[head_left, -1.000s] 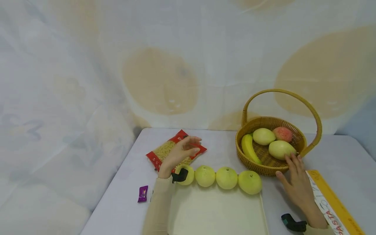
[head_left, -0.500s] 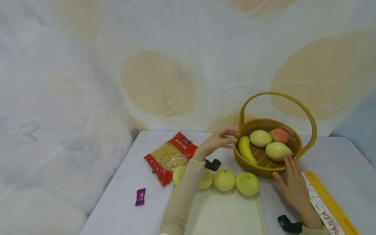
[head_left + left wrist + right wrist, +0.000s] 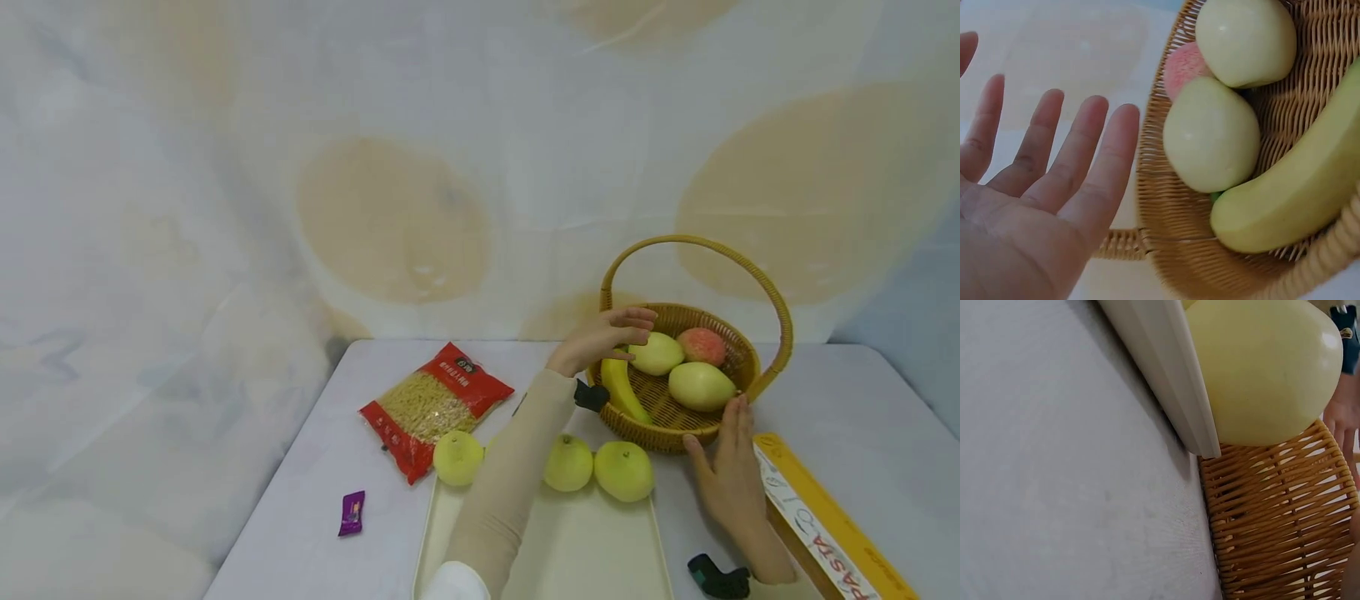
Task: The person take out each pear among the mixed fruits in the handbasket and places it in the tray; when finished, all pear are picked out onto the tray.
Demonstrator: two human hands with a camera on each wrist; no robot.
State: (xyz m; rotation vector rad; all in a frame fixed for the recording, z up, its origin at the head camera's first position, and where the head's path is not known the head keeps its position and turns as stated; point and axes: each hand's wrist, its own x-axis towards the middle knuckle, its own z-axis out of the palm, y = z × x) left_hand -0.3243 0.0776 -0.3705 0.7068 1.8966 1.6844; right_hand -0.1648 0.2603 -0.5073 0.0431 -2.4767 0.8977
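Observation:
A wicker basket [image 3: 660, 438] with a tall handle holds a banana [image 3: 624, 390], two pale green fruits [image 3: 701, 387] and a reddish fruit [image 3: 702, 346]. My left hand [image 3: 606, 337] is at the basket's left rim, its fingers extended over the near fruit in the head view. The left wrist view shows that hand [image 3: 1041, 194] with fingers spread and nothing in the palm. By the basket's near right side is my right hand [image 3: 731, 483], fingers straight, fingertips at the rim; whether they press on it I cannot tell.
Several yellow-green round fruits [image 3: 624, 472] line the far edge of a cream tray [image 3: 592, 550]. Left of them lies a red-ended pasta bag [image 3: 435, 408]. A small purple packet [image 3: 352, 512] lies at the left. Beside my right hand is a long yellow-and-white pasta box [image 3: 832, 525].
My left hand has moved right, from above the pasta bag to the basket's left side, uncovering the bag. My right hand stays by the basket, with its fingers closer together.

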